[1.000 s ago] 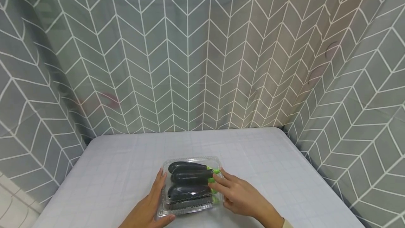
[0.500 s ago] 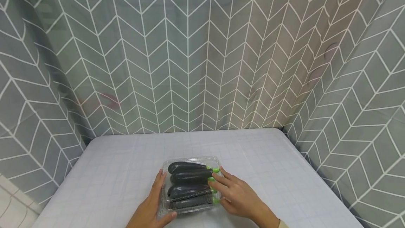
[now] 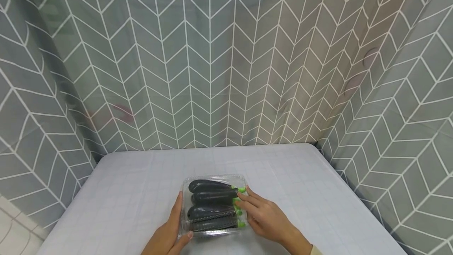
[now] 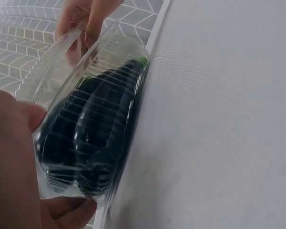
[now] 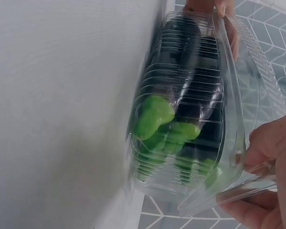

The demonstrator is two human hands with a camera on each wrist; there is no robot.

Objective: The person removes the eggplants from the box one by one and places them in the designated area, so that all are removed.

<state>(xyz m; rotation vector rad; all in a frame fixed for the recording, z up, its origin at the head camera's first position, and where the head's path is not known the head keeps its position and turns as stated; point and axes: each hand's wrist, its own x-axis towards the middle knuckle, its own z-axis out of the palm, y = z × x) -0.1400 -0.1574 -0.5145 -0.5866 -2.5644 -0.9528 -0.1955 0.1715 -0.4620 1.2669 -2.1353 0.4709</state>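
Observation:
A clear plastic clamshell container [image 3: 214, 176] with several dark eggplants [image 3: 214, 197] in it sits near the front of the table. The eggplants lie side by side, bright green stem ends [image 5: 155, 117] toward the right. My left hand [image 3: 165, 231] grips the container's left end, its thumb at the near left corner and fingers along the side. At the opposite end, my right hand [image 3: 267, 218] pinches the plastic rim between thumb and fingers, as the right wrist view shows. Above the ribbed base, the lid [image 5: 257, 81] stands slightly apart from it on the right wrist side.
A white cloth covers the table [image 3: 141, 176], its back edge meeting a grey curtain [image 3: 212, 70] with white chevron lines. More of this curtain hangs on both sides. White tiles [image 3: 14, 227] show at the lower left.
My left thumb has shifted up onto the container's near left corner, and the container's near edge has moved slightly away from me. My right hand has hardly moved.

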